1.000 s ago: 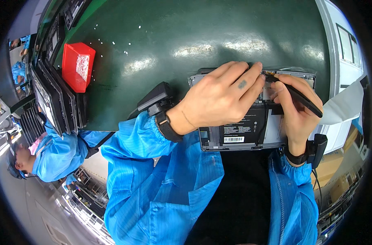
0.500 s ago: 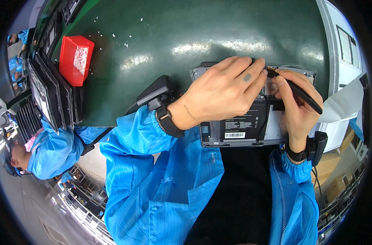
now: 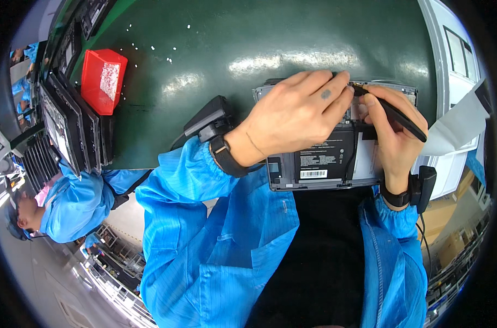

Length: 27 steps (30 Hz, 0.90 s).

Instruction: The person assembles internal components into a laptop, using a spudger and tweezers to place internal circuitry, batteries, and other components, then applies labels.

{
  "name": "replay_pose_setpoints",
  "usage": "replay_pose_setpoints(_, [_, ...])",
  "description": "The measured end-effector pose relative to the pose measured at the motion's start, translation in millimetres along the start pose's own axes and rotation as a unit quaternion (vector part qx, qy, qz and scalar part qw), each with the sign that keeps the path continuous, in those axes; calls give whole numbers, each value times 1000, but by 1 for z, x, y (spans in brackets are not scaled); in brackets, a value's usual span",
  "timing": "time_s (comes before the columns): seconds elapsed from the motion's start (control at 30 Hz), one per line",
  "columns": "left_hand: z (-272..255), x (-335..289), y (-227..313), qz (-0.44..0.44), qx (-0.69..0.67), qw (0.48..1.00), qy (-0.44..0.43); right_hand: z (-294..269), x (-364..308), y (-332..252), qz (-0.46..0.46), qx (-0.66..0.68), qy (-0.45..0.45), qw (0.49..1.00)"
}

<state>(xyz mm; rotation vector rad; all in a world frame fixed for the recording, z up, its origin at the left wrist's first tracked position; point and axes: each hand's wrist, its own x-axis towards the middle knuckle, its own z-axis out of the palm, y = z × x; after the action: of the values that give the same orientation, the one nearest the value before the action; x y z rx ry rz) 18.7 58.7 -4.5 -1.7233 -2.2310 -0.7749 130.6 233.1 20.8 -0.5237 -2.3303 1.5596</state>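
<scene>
Tool [image 3: 400,116] pinched in right hand [image 3: 395,148] — seemingly for fine control; left hand [image 3: 299,117] lies over opened device [image 3: 330,156], likely steadying it — its fingers' grasp I cannot tell.

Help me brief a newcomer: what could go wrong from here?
The black tool in the right hand could slip and scratch the inside of the open device. The left hand is close by, so a slip might jab it. Loose white bits outside the red bin could scatter further.
</scene>
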Motion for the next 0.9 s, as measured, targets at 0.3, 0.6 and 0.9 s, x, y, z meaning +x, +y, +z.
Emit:
replay_pose_setpoints(0.3, [0, -2, 4, 4, 12, 1000, 5, 3, 1, -3, -1, -12, 18, 1000])
replay_pose_setpoints(0.6, [0, -1, 4, 0, -2, 1000, -5, 3, 4, 0, -168, -133, 5, 977])
replay_pose_setpoints(0.9, [-2, 0, 4, -7, -8, 1000, -2, 3, -4, 2, -4, 25, 53, 998])
